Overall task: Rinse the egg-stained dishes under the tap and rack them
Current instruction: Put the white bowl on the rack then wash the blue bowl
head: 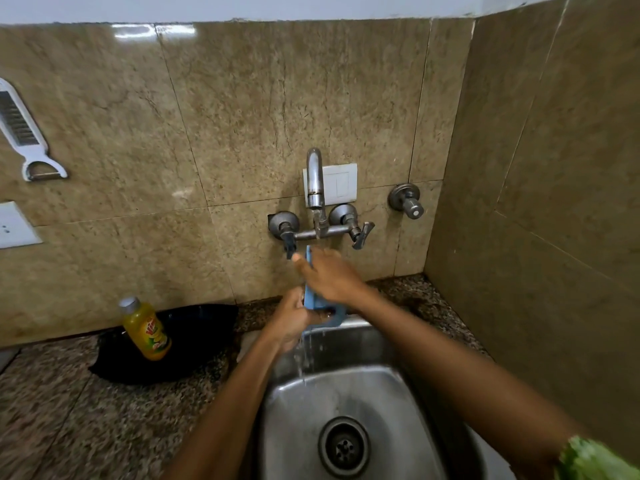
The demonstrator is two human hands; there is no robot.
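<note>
Nearby, soap bottle (147, 330) leans; both hands (313, 296) grip blue dish (311, 299) under tap (315, 178).

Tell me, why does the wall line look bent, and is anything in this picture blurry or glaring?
Head view: the wide-angle lens bows the top edge of the tiled wall; a white glare patch sits on the tile at upper left; the right hand and left hand holding the blue dish under the tap are smeared by motion; the yellow bottle is slightly soft.

Yellow soap bottle (146, 330) on black pan (194, 344); peeler (26, 133) on wall.
</note>
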